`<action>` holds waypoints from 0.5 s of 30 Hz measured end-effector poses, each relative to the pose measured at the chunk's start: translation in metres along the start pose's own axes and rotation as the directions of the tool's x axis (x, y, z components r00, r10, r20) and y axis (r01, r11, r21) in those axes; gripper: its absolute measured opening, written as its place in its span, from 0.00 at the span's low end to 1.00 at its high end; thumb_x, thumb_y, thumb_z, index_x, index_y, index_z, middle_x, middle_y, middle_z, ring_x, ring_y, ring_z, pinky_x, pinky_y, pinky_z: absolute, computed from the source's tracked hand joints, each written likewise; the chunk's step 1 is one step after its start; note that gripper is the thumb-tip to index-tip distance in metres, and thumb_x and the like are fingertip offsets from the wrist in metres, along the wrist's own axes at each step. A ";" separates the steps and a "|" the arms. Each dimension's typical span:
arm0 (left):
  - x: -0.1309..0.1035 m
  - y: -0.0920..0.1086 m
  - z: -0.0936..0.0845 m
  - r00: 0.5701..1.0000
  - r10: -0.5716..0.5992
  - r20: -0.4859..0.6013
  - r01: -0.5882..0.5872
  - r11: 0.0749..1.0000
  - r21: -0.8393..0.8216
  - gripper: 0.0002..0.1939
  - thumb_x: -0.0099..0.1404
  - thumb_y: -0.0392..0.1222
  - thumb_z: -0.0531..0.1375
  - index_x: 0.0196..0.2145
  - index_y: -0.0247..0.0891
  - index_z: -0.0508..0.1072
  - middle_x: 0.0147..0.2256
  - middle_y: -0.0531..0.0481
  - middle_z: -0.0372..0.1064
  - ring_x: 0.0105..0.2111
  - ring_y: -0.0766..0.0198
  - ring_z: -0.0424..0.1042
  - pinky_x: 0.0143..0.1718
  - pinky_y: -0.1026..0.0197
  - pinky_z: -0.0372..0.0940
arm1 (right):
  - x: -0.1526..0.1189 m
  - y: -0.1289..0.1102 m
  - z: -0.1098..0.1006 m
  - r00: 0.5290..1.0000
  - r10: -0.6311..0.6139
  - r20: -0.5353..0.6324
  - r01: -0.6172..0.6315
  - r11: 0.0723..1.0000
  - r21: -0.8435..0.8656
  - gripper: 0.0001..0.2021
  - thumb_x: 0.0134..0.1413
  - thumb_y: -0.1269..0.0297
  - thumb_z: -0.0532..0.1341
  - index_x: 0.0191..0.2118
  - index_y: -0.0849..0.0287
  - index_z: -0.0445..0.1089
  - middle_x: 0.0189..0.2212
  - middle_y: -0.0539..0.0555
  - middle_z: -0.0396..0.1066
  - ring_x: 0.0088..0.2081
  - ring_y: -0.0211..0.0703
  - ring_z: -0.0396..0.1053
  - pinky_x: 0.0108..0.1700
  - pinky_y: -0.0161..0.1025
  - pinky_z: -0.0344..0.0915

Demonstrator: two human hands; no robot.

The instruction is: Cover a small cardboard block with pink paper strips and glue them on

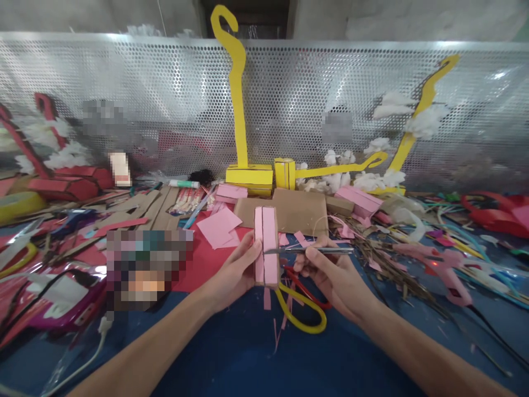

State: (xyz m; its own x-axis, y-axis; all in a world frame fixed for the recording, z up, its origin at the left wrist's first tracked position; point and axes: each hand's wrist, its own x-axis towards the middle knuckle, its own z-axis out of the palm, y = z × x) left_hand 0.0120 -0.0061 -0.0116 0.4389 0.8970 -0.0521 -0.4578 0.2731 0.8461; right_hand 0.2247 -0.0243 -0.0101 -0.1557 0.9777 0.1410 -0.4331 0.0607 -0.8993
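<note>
A small cardboard box covered with pink paper strips stands upright at the centre. My left hand is closed on its left side, with the thumb on the front face. In my right hand is a thin, dark metallic tool, held level between thumb and fingers. Its tip meets the pink face of the box near the middle; what kind of tool it is I cannot make out. Scissors with yellow and red handles lie just below, partly behind my right hand and the box.
A pink glue gun with a lit red light lies at right beside cardboard scraps. Yellow hooked paper shapes stand against the perforated metal screen. Pink sheets and red paper lie behind my left hand; a cardboard piece is behind the box.
</note>
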 end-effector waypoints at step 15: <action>0.000 -0.005 -0.004 0.990 0.143 0.017 -0.144 0.981 0.131 0.35 0.59 0.49 0.72 0.61 0.44 0.67 0.55 0.40 0.72 0.58 0.49 0.68 0.56 0.53 0.66 | -0.001 0.010 0.004 0.999 -0.027 0.018 0.027 0.999 -0.017 0.16 0.54 0.57 0.73 0.30 0.56 0.67 0.27 0.50 0.78 0.30 0.40 0.76 0.34 0.37 0.70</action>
State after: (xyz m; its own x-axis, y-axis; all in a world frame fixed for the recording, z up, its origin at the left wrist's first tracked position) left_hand 0.0114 -0.0065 -0.0179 0.3824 0.9207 0.0786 -0.4108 0.0931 0.9070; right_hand 0.2170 -0.0256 -0.0171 -0.1599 0.9719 0.1728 -0.4219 0.0910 -0.9020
